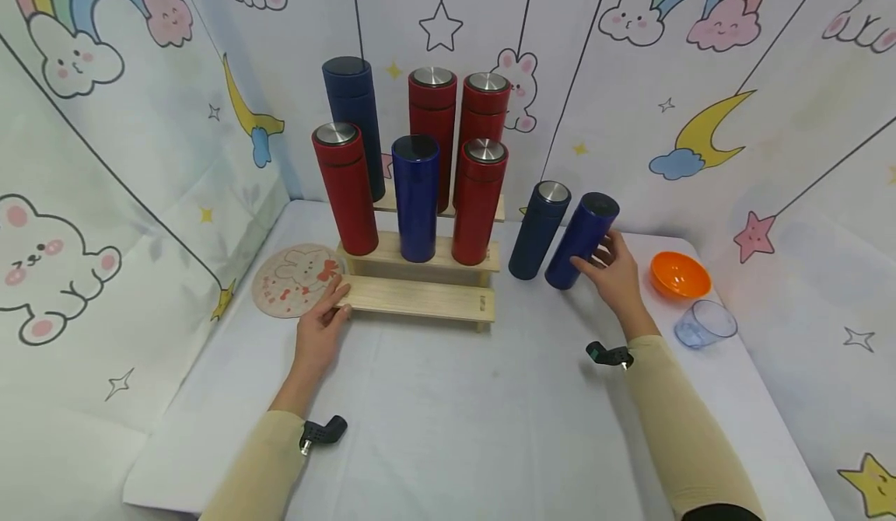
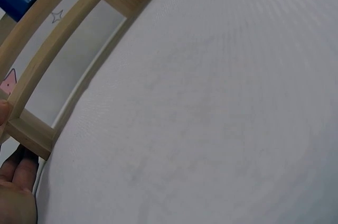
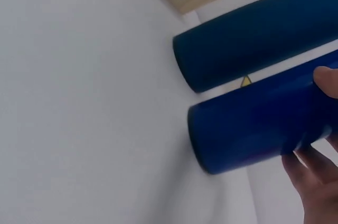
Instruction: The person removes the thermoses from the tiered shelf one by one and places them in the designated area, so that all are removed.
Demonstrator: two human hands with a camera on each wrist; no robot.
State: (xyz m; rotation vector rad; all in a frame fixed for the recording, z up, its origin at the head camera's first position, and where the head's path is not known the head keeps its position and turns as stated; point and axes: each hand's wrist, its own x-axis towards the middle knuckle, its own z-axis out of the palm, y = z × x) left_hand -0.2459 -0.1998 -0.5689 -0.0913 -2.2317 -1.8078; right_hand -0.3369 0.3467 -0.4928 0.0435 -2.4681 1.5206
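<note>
my right grip [image 1: 620, 281] wrapped round a glossy blue cylindrical flask [image 1: 579, 238], toward the far right corner of the tabletop [image 1: 434, 428], my left grip [image 1: 322, 334] pinching a grained wooden stand's left end [image 1: 357, 291]

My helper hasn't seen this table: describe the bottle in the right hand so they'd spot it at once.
On the white table, find the tiered wooden rack. To its right, the bright blue bottle is in the right hand, farther from the rack than the navy bottle beside it. The bright one's top is dark; the navy one's is silver.
</note>
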